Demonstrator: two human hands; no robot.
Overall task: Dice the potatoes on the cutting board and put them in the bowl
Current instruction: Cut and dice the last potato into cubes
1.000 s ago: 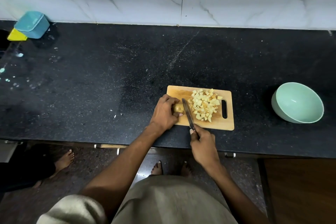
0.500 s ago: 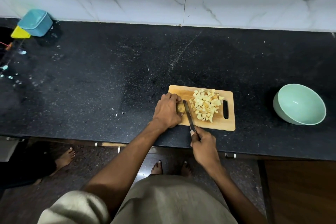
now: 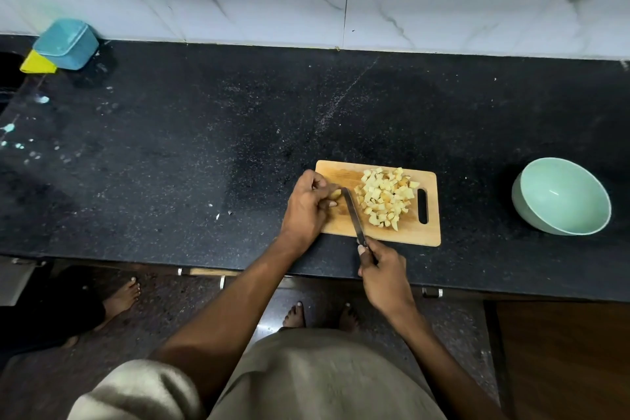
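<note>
Your left hand (image 3: 308, 206) curls its grip around the potato piece (image 3: 335, 194) at the cutting board's (image 3: 392, 237) nine o'clock. Your right hand (image 3: 383, 274) wraps the knife (image 3: 353, 211) handle. Diced potatoes (image 3: 387, 196) sit mid-board; the bowl (image 3: 562, 196) rests at three o'clock on the surface (image 3: 170, 147).

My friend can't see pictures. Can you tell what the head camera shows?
A left hand holds a potato piece on a wooden board while the right hand cuts with a knife. Diced potato is piled on the board; an empty green bowl sits to the right.

black countertop (image 3: 204, 153), cutting board (image 3: 429, 235) (wooden), bowl (image 3: 562, 198)
</note>
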